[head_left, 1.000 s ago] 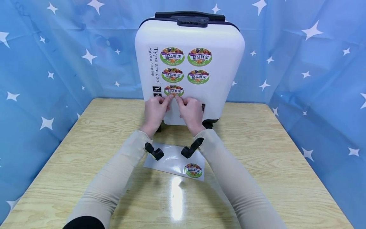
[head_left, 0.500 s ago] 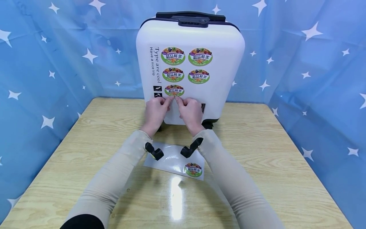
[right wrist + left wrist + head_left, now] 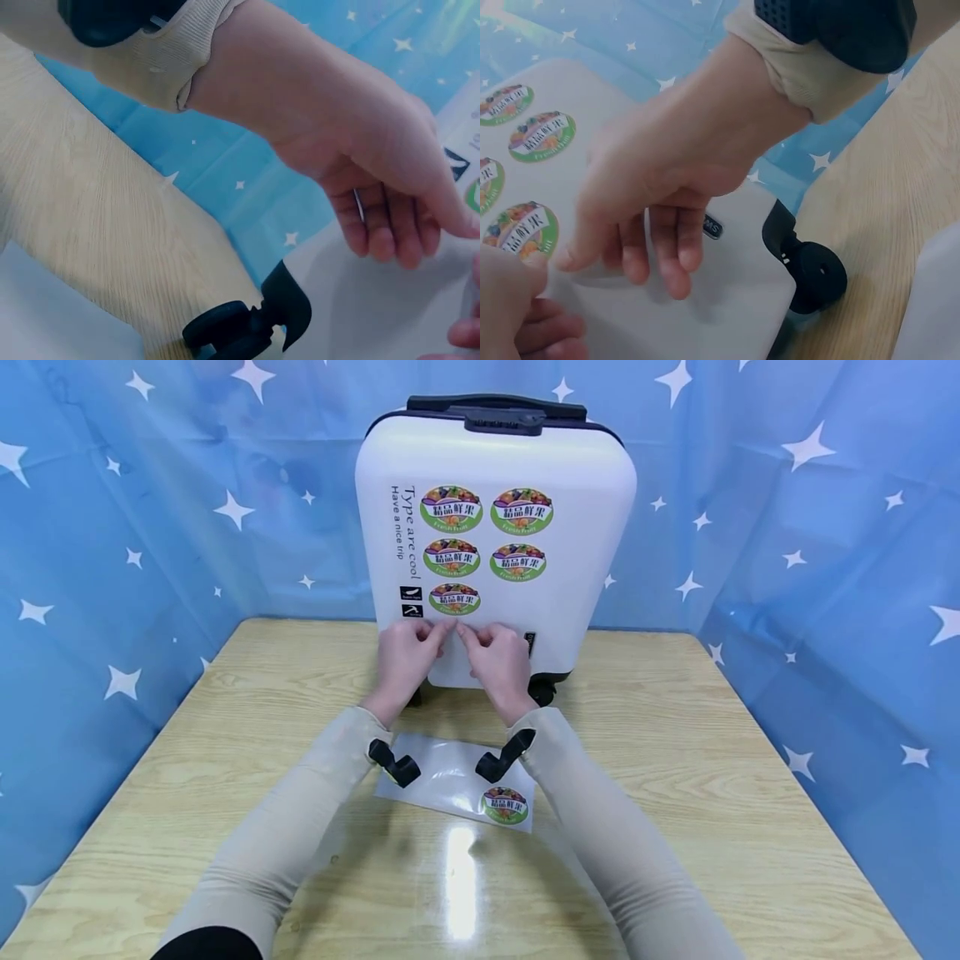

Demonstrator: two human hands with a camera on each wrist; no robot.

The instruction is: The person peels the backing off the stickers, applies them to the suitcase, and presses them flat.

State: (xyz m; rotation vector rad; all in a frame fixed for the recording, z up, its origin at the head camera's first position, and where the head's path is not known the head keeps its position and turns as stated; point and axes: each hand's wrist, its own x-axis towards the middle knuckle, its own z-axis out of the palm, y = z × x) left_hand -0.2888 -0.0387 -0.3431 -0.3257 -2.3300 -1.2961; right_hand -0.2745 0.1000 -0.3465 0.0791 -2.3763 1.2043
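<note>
A white suitcase [image 3: 585, 527] stands upright on the table, with several oval fruit stickers on its front. My left hand [image 3: 405, 652] and right hand [image 3: 499, 660] meet just under the lowest sticker [image 3: 454, 599], which lies flat in the left column. In the left wrist view, the right thumb [image 3: 570, 256] rests at the suitcase surface beside that sticker's edge, the left thumb close by. The other fingers of both hands curl loosely and hold nothing. On the table below lies a glossy backing sheet [image 3: 450, 789] bearing one fruit sticker [image 3: 505, 806]; the forearms partly cover the sheet.
The wooden table [image 3: 675, 777] reaches back to a blue star-patterned curtain [image 3: 750, 527]. Black wheels [image 3: 542, 693] show under the suitcase, and a black handle [image 3: 495, 400] tops it. Dark lettering [image 3: 405, 527] runs down its left side.
Both hands have slid slightly down from the lowest sticker's bottom edge, which now shows fully. The fingertips stay close together. The suitcase and sheet stay in place.
</note>
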